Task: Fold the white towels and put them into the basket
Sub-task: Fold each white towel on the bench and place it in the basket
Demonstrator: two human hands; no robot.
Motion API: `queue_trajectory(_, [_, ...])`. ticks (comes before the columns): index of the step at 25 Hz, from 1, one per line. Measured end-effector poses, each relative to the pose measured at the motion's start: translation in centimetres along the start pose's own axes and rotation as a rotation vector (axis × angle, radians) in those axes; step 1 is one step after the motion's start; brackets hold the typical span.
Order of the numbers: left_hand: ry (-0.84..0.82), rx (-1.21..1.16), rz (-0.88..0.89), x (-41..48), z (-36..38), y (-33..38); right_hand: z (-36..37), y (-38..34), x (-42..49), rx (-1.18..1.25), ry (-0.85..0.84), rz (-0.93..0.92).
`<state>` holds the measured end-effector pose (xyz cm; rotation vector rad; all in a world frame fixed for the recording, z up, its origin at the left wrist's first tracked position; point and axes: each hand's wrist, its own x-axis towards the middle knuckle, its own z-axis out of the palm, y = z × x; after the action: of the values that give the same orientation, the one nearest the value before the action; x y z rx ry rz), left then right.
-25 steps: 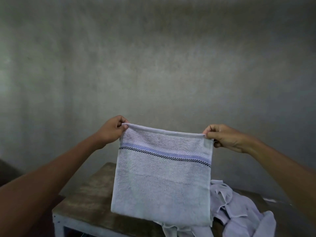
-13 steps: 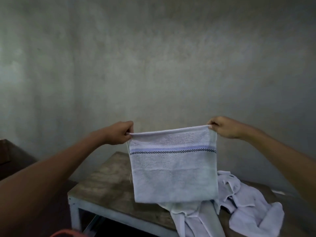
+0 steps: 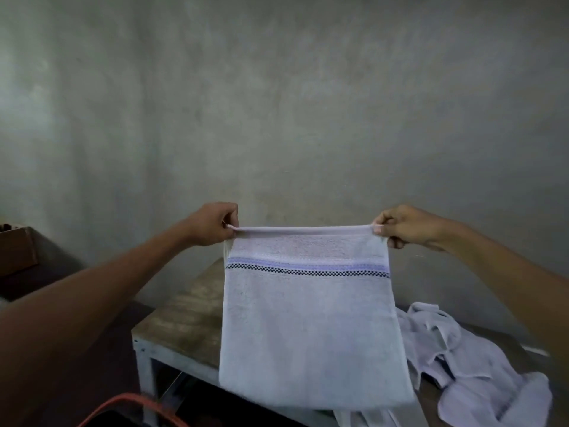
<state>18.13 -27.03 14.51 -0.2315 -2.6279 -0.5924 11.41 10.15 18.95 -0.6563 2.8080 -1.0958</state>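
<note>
Both hands are raised in front of a grey plaster wall (image 3: 277, 103), well apart from each other, each pinching one top corner of a white towel (image 3: 308, 328). The left hand (image 3: 212, 224) grips the left corner with curled fingers and thumb; the right hand (image 3: 406, 226) pinches the right corner the same way. The top edge is stretched taut and nearly level between them, and the towel hangs flat, facing the camera. A lilac band and a thin black-and-white checked stripe run across its upper part. Its lower edge is blurred and hangs in front of the near side of a worn wooden table (image 3: 184, 322) with a pale frame. On the right part of the table lies a crumpled heap of white towels (image 3: 480, 365), unfolded, partly hidden behind the hanging one. At the near left bottom edge an orange curved rim (image 3: 129, 405) shows around something dark; whether it is the basket cannot be told. On the far left a brown box (image 3: 15, 251) stands on dark furniture
</note>
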Motion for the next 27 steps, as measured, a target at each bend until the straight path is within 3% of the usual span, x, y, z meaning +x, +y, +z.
queue_trajectory(4, [0.341,-0.030,0.022,1.8,1.3,-2.4,1.9,1.3,3.7,0.022,0.168,-0.088])
queue_trajectory(6, [0.434,-0.056,-0.016,2.1,1.7,-3.0,2.6,1.5,4.5,0.028,0.354,-0.194])
queue_trajectory(8, [0.473,-0.100,-0.034,1.2,3.0,-3.5,3.6,2.5,3.7,0.016,0.436,-0.239])
queue_trajectory(11, [0.384,-0.180,0.046,-3.2,8.0,-4.1,6.2,6.7,0.4,-0.139,0.384,-0.225])
queue_trajectory(15, [0.020,-0.166,0.071,-11.0,15.2,-4.3,10.9,13.2,-5.0,-0.345,0.148,-0.162])
queue_trajectory(19, [-0.231,-0.214,0.031,-15.0,19.1,-4.6,14.9,17.9,-8.6,-0.315,-0.027,-0.140])
queue_trajectory(23, [-0.238,-0.449,-0.197,-14.2,20.6,-5.4,15.8,20.1,-8.0,-0.250,-0.041,-0.089])
queue_trajectory(27, [-0.089,-0.527,-0.358,-9.7,21.7,-6.9,15.1,20.0,-2.2,-0.166,0.040,-0.061])
